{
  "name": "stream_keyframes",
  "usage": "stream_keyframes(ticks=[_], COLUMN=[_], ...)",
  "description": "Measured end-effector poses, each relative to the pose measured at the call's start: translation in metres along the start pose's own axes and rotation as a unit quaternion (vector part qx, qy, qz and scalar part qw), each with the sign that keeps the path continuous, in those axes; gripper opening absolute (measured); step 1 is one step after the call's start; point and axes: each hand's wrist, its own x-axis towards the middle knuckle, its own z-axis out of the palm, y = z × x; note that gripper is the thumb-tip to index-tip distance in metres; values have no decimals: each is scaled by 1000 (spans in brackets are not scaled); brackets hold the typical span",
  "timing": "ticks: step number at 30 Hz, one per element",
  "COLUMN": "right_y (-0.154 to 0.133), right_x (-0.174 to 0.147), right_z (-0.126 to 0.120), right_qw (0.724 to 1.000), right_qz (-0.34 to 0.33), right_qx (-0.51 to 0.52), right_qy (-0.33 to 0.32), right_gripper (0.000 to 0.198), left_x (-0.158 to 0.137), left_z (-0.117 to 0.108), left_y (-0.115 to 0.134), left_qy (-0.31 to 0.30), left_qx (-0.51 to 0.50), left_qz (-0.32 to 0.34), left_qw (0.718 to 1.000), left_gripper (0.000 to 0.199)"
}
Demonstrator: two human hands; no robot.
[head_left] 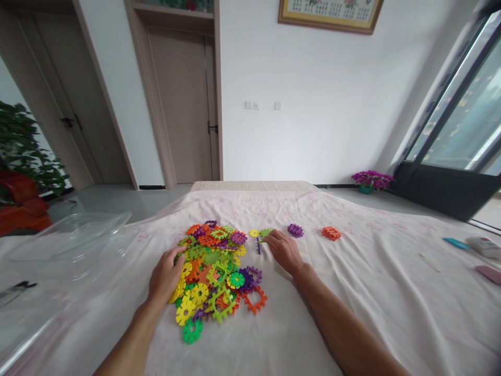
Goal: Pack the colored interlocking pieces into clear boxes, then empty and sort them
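Note:
A heap of colourful plastic interlocking building pieces (211,258), some round and some square with notched edges, lies on the cloth. At its left side my left hand (166,271) rests against the pieces, thumb and fingers apart. My right hand (282,250) is to the right of the heap, its fingers pinched on a thin yellow-green piece (263,241), mostly hidden by the fingers. Beside those fingertips are a thin purple piece (258,246), a green piece (266,232) and a small yellow disc (254,233). Farther right sit a purple cluster (295,230) and an orange cluster (331,233).
A pale patterned cloth (376,292) covers the table. Clear plastic containers (70,237) stand at the left. On the right lie a blue object (457,243), a white box-like item (484,246), a dark pink item (489,274) and a thin pale strip (429,262).

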Motion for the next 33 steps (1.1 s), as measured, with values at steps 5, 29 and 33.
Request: stream_keyframes(ticks=[5, 29, 33], right_y=[0, 5, 7], right_x=[1, 5, 5], right_z=[0, -18, -23], right_qw=[999, 996, 994], right_qz=[13, 31, 27], right_qx=[35, 22, 14], right_qy=[3, -76, -103], right_gripper=[24, 30, 32], left_x=[-1, -1, -1], left_z=[0, -2, 0], left_y=[1, 3, 1], left_qy=[-8, -2, -1], left_qx=[-7, -7, -5], left_qz=[-4, -6, -4], left_qw=[1000, 1000, 1000], left_gripper=[39, 40, 40])
